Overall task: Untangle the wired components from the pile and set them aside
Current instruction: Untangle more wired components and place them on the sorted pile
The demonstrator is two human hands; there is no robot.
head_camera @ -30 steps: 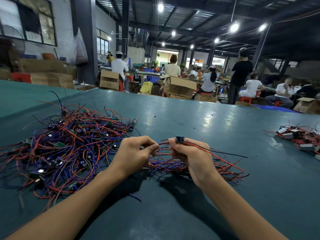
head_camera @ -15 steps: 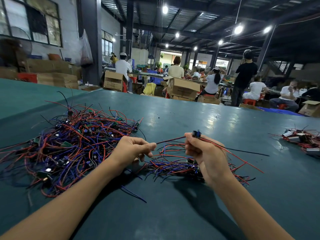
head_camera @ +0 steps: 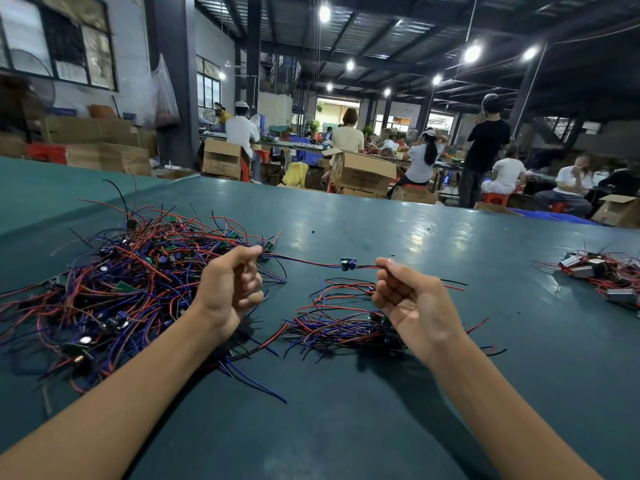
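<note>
- On a wide teal table (head_camera: 346,427) in a busy workshop, two bare forearms reach forward from the viewer.
- Left hand (head_camera: 230,289): thumb and forefinger pinch one end of a wire (head_camera: 304,260); the other fingers are curled into the palm.
- Right hand (head_camera: 412,303): fingertips pinch the wire's other end, palm turned up, remaining fingers curled.
- A small dark component (head_camera: 347,263) hangs in the air on that wire, between the hands and nearer the right one, above the table.
- A large pile (head_camera: 114,289) of red, blue and black wired parts lies to the left, just behind the left hand.
- A smaller bundle (head_camera: 339,327) of the same wires lies under and between the hands.
- Well apart at the right edge sits a heap (head_camera: 599,271) of wired parts with pale blocks.
- Beyond the far edge stand cardboard boxes: one (head_camera: 362,174) with a flap raised, another (head_camera: 221,157) to its left, a third (head_camera: 620,209) at far right. Their contents cannot be seen.
- Workers (head_camera: 424,161) sit at benches behind.
- A second ago the hands were nearly touching, and the right fist gripped the component itself on top of its fingers.
- Now the hands are spread apart, the wire is drawn nearly straight between them, and the component hangs free mid-span.
</note>
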